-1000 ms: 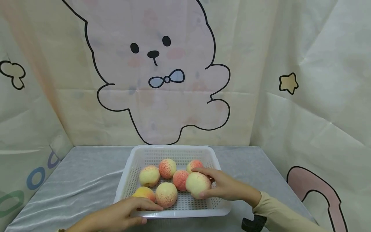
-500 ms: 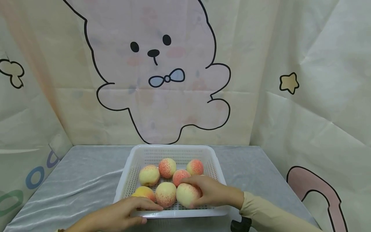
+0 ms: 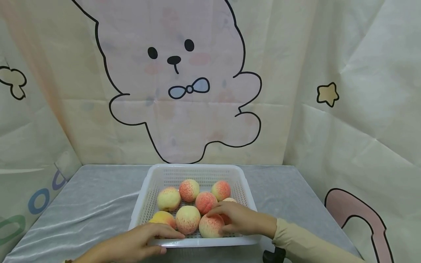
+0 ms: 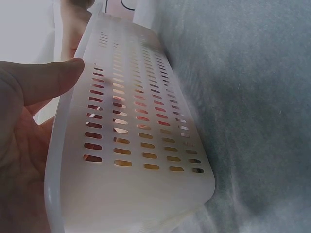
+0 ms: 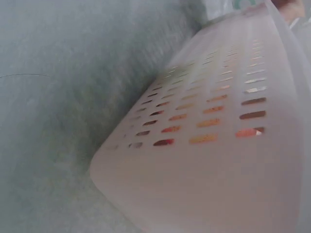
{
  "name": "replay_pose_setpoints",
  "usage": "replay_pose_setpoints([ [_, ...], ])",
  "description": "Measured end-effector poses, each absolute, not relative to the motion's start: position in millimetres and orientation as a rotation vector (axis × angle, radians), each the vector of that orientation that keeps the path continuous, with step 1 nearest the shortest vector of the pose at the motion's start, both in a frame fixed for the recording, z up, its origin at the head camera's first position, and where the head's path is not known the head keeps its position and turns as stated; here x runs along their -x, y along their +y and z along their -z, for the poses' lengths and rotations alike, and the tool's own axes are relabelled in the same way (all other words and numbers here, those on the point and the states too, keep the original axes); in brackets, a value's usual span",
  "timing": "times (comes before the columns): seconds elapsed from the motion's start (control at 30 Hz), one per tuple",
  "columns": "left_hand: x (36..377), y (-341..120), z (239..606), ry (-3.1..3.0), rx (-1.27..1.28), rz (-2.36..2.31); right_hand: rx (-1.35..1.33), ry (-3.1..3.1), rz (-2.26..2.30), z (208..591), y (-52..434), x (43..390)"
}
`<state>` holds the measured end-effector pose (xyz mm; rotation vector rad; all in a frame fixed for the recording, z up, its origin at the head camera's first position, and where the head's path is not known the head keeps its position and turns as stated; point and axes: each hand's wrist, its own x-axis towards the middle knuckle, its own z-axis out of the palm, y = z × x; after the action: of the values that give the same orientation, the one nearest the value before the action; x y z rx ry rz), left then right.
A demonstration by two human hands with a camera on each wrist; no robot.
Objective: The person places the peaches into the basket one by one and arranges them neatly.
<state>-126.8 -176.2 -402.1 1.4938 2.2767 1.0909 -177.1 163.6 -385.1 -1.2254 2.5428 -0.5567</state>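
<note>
A white perforated plastic basket (image 3: 194, 242) holds several peaches in yellow, cream and pink. My left hand (image 3: 138, 241) grips its near left rim; in the left wrist view the thumb (image 4: 48, 80) lies on the outside wall, with the fingers partly hidden behind the rim. My right hand (image 3: 241, 219) reaches in over the near right, fingers and thumb curled round the right side of a cream-pink peach (image 3: 209, 227). To that peach's left is a speckled cream peach (image 3: 187, 220). A pink peach (image 3: 206, 202) sits just behind it. The right hand partly covers other fruit.
A grey cloth (image 3: 105, 197) covers the table under the basket. Patterned curtains (image 3: 273, 109) stand behind and at both sides. Inside, a yellow peach (image 3: 162, 218) sits by the left hand, and an orange-pink peach (image 3: 221, 190) lies towards the back right.
My right hand has moved left and nearer with a peach, down beside the speckled one. The peach has turned, now showing a pinker side. My left hand has stayed on the rim.
</note>
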Motion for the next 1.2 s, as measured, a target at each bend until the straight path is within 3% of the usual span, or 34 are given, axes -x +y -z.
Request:
replay_pose_setpoints([
  [0.37, 127.5, -176.3, 403.0, 2.284, -1.545, -1.093, 1.277, 2.614, 0.407, 386.5, 162.3, 178.7],
  [1.2, 126.7, -175.9, 400.8, 2.262, -1.544, -1.091, 1.286, 2.554, 0.529, 383.4, 162.0, 179.1],
])
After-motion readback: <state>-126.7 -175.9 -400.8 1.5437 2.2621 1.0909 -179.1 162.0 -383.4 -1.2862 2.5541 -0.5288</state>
